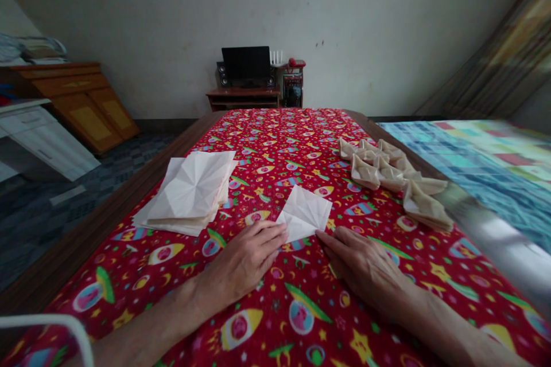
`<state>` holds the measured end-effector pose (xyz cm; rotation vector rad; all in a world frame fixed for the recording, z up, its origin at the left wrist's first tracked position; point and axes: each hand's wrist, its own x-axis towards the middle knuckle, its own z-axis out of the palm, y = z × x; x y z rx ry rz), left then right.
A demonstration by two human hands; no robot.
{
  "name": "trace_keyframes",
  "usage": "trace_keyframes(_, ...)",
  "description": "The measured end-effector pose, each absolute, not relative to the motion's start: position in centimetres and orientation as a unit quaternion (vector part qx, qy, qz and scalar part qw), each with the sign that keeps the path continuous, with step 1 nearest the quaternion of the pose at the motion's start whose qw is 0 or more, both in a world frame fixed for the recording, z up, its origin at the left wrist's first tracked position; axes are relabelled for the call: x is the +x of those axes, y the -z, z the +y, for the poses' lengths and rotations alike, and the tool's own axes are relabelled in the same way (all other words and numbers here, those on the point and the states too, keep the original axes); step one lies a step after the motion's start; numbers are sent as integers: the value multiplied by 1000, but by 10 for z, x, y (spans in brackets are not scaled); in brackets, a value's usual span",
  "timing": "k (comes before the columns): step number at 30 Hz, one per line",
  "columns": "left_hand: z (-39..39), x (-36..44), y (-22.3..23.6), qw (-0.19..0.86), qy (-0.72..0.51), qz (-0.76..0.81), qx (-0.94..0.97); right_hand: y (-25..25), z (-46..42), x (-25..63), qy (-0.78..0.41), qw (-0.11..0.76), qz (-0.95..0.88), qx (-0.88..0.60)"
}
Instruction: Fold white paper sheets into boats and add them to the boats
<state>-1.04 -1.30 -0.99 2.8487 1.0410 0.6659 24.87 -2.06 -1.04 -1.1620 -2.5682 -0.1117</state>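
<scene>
A small square of pale paper (305, 212), folded and marked with creases fanning from a point, lies on the tablecloth before me. At its left corner rest the fingertips of my left hand (252, 252), stretched out and close together. My right hand (359, 258) touches the lower right corner with an extended fingertip; its thumb is mostly hidden below the palm. Neither hand visibly pinches the paper. To the left sits a stack of larger creased paper sheets (189, 189). Several folded paper pieces (385, 169), shaped like boats, stand in rows at the right, with a flatter folded bundle (424, 206) nearer me.
The red patterned tablecloth (275, 152) covers a long dark table. A white curved tube (55, 319) intrudes at the lower left. Beyond the table's right edge is a bed (473, 166); a monitor (246, 64) stands by the far wall, cabinets (86, 103) to the left.
</scene>
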Motion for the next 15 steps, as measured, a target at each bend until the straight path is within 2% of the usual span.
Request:
trace_keyframes(4,-13,-10,10,18,-214,336,917,11,-16,249,17,181,-897,-402)
trace_keyframes(10,-13,-9,8,24,-212,337,917,5,2,256,14,316,-825,-469)
trace_keyframes(15,-12,-10,9,19,-215,335,917,9,29,261,-33,313,-782,-538)
